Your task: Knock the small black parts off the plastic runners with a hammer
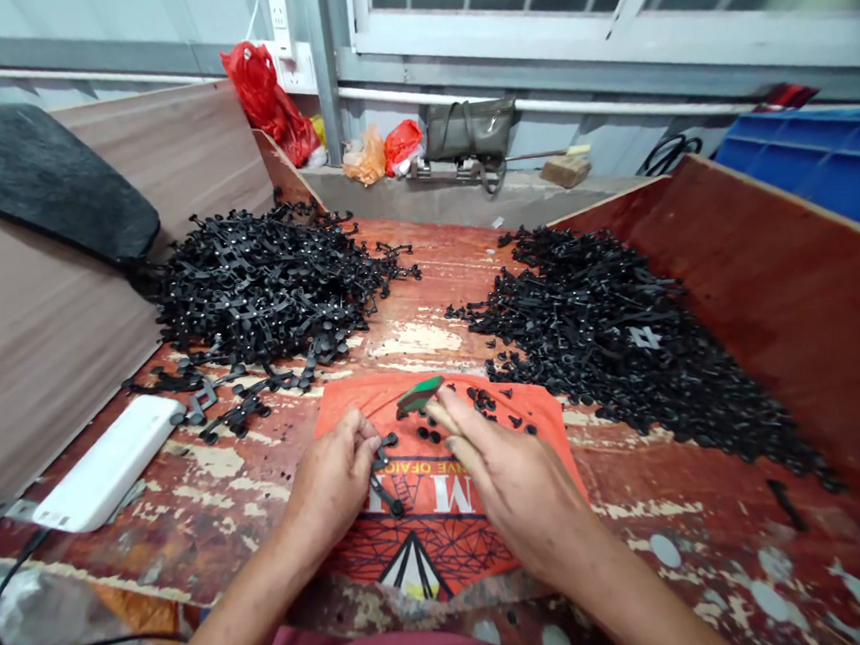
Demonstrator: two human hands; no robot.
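Observation:
My left hand (344,461) is closed, pinching a small black linkage part (386,495) with round ends against the orange printed cloth (351,540). In my right hand (514,471) is a small hammer (419,396) with a pale wooden handle and a green-topped, dark head. The hammer's head hovers just right of the linkage part and seems apart from it; its exact height is hard to judge. Several loose black round-headed pegs (482,398) lie on the cloth beyond my right hand. The fingers of that hand wrap the handle and partly hide it.
A large heap of black linkage parts (260,277) covers the back left. Another heap of small black pieces (611,327) spreads along the right board (762,253). A white power strip (115,460) lies left, its cable dropping over the edge. A black scoop-like panel (41,181) leans over the left board.

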